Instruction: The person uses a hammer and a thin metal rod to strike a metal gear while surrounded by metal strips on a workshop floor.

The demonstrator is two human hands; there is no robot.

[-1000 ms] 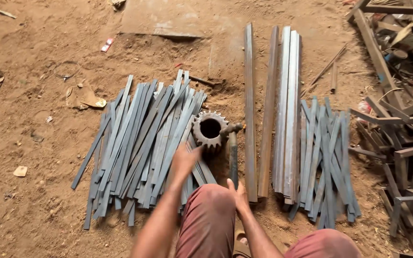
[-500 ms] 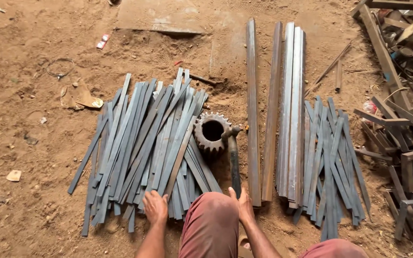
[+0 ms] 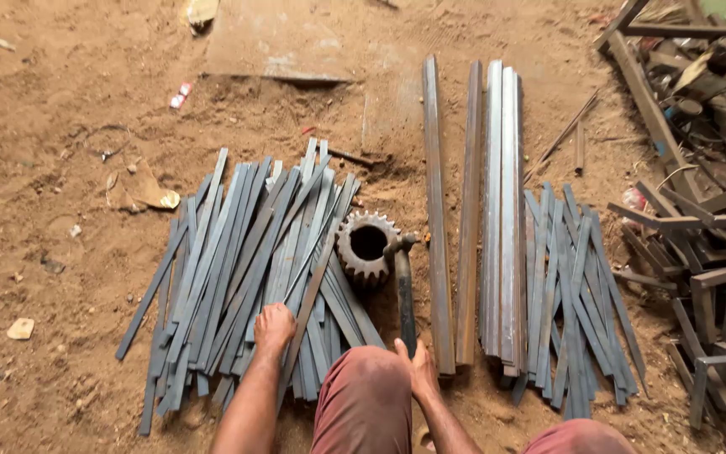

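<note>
Left hand [image 3: 274,326] is down on the big fan of flat grey metal strips [image 3: 245,269], fingers curled over the near end of one strip that runs up and to the right toward the gear; whether it truly grips that strip or just presses on it cannot be told from here. Right hand [image 3: 418,368] sits just beside the knee, fingers spread loosely, at the near end of the hammer [image 3: 402,290]; it looks to be touching the handle tip, not closed around it. That hammer lies on the dirt floor [image 3: 60,92] with its long axis running away from the person, head at the far end, resting right against the toothed steel gear [image 3: 367,245].

The strips in the left pile lie mostly lengthwise away from the person, leaning up and to the right, crossing one another loosely. To the right of the hammer, long angle bars [image 3: 472,210] lie side by side, straight, pointing directly away. Beyond them a second, smaller bundle of grey strips [image 3: 577,294] fans out, again running near to far.

Far right, a heap of welded frames and scrap [image 3: 699,210] is stacked up. On the far left of the floor, a small red-and-white wrapper [image 3: 181,94] lies flat, and a torn tan scrap of cardboard [image 3: 140,190] sits just beside the left pile.
</note>
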